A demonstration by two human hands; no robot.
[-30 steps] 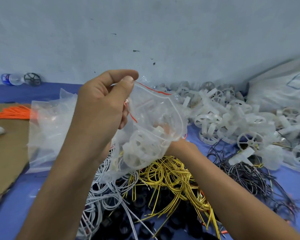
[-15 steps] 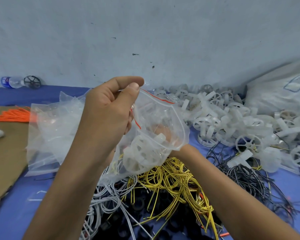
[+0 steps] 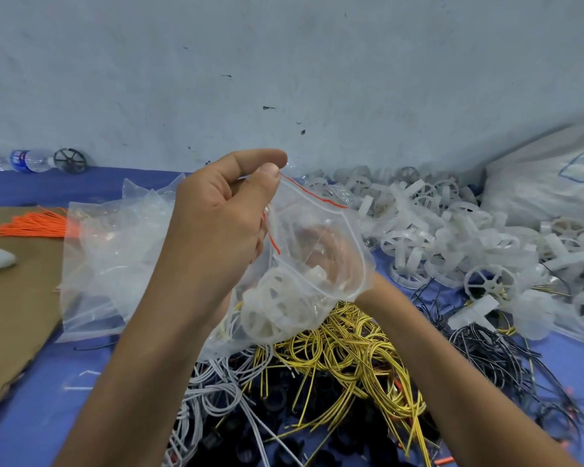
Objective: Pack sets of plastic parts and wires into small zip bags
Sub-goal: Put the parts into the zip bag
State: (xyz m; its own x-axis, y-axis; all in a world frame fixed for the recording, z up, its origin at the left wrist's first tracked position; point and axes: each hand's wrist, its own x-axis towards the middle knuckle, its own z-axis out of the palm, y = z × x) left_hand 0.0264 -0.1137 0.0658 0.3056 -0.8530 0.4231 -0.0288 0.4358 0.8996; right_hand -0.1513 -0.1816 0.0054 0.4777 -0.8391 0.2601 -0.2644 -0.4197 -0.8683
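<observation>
A clear zip bag [image 3: 321, 230], red-striped mouth open, hangs tilted with white wheel-shaped parts [image 3: 270, 311] inside, above tangled yellow wires [image 3: 351, 352].

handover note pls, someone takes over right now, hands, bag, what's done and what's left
Left hand pinches the zip bag at its red-lined rim, mouth open.
Right hand is inside the bag; the plastic blurs its grip.
Done: white wheels sit in the bag.
Left: probably add wires, such as from the yellow wires below, then zip it shut.
</observation>
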